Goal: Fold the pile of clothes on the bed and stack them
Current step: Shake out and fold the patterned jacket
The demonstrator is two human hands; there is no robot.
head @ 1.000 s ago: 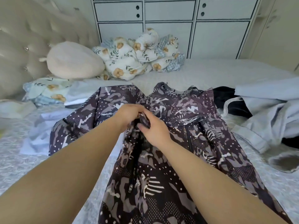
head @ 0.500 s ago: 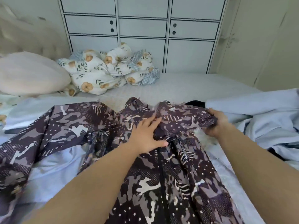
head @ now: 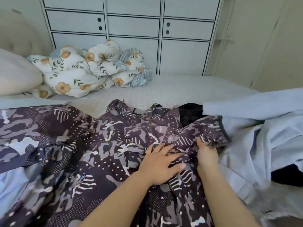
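Note:
A dark patterned jacket (head: pixel 91 145) with grey and white camouflage shapes lies spread across the bed in front of me. My left hand (head: pixel 159 166) rests flat on its chest, fingers apart, pressing the fabric down. My right hand (head: pixel 207 155) grips the jacket's right sleeve, which is drawn in over the body. Light blue garments (head: pixel 255 128) lie heaped at the right, with a black garment (head: pixel 188 113) showing beneath them.
A floral quilt (head: pixel 85 71) is bunched at the back of the bed beside a cream pillow (head: pixel 16 74). White cabinet doors (head: pixel 185 51) stand behind the bed. Pale blue cloth (head: pixel 11 182) lies under the jacket at the left. The grey mattress (head: pixel 180 89) shows beyond the jacket.
My right hand pulled the right sleeve inward toward the middle of the jacket. My left hand slid right and stays flat on the chest. The view shifted slightly.

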